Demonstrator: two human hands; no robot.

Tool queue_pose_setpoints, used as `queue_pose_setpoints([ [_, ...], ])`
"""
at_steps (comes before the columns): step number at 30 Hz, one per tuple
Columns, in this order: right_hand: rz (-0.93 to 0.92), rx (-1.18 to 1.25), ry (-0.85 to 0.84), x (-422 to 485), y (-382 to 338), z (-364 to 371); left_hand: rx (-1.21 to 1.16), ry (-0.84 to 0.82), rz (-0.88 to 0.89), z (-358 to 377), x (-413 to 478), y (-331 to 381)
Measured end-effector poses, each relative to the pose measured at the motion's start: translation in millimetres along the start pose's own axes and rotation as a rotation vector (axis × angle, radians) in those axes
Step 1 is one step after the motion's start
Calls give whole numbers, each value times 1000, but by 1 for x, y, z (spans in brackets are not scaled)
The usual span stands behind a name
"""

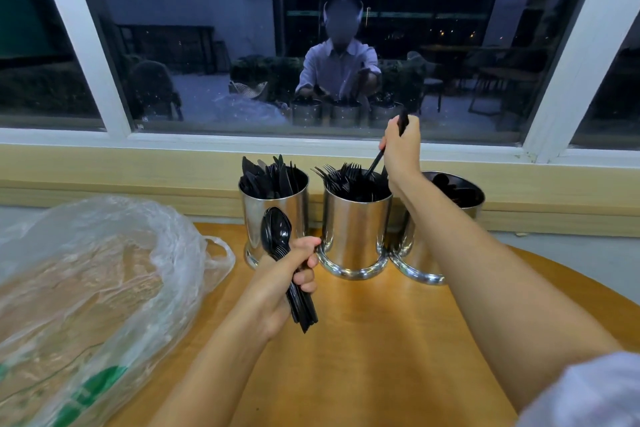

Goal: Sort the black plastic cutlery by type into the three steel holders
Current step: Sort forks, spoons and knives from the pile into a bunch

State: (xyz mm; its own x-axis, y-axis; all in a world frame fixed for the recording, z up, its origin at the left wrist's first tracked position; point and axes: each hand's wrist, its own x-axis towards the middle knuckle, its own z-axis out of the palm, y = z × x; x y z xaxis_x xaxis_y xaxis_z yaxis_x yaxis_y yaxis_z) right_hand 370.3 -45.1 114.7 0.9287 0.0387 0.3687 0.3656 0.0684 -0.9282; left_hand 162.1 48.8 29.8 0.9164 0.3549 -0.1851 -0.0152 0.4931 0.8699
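Three steel holders stand in a row at the back of the wooden table. The left holder (273,215) is packed with black knives, the middle holder (356,232) with black forks, and the right holder (460,198) has black spoons low inside. My left hand (287,281) grips a stacked bundle of black spoons (277,236), bowls up, in front of the left holder. My right hand (401,152) is raised over the middle holder and grips a black utensil (375,161) whose lower end reaches down among the forks; its type is hidden.
A crumpled clear plastic bag (104,288) with green print covers the table's left side. The round wooden table (381,340) ends at a yellow sill and a dark window behind the holders. My right forearm crosses in front of the right holder.
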Motion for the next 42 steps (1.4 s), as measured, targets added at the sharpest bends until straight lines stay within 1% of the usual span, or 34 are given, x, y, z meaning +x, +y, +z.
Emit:
queue_pose_setpoints([
  [6,100,-345,-244,-7,42,7,-7,10,7,-1,11,-3],
  [10,212,-476,-451,5,44,1,-15,15,-10,-2,12,-7],
  [12,217,-486,-503,6,37,-4,-19,10,-16,-2,11,-8],
  [13,168,-507,-510,6,33,-7,-23,6,-16,-3,11,-7],
  [15,-44,-580,-515,1,25,-16,-34,7,-20,-5,10,-7],
  [17,-249,-650,-615,-9,27,-21,-48,17,-31,-6,10,-7],
  [18,-290,-714,-687,-14,33,-23,-56,17,-35,-5,10,-7],
  [20,-273,-874,-777,-21,46,-26,-67,13,-42,-3,8,-6],
  [21,-270,-936,-775,-24,51,-29,-72,9,-50,-2,6,-6],
  [22,-307,-955,-738,-26,52,-31,-78,-1,-57,-1,4,-6],
  [24,-441,-880,-603,-37,40,-32,-92,-30,-66,0,-1,-5],
  [25,-487,-801,-539,-47,32,-31,-95,-49,-68,1,-5,-4],
  [26,-466,-697,-519,-59,23,-29,-96,-70,-69,1,-9,-4],
  [27,-385,-580,-562,-74,13,-26,-91,-94,-70,2,-13,-3],
  [29,-147,-395,-748,-105,-3,-23,-65,-139,-72,5,-25,-3],
  [31,-7,-316,-883,-130,-13,-23,-8,-181,-69,7,-37,-3],
  [34,44,-265,-985,-151,-22,-28,85,-263,-106,9,-59,-4],
  [36,47,-246,-1039,-162,-26,-32,69,-331,-181,8,-71,-5],
  [38,50,-229,-1044,-174,-32,-36,26,-383,-254,5,-82,-5],
  [40,30,-227,-1010,-184,-37,-39,27,-375,-279,5,-90,-5],
  [42,5,-215,-956,-191,-38,-42,101,-294,-209,7,-95,-7],
])
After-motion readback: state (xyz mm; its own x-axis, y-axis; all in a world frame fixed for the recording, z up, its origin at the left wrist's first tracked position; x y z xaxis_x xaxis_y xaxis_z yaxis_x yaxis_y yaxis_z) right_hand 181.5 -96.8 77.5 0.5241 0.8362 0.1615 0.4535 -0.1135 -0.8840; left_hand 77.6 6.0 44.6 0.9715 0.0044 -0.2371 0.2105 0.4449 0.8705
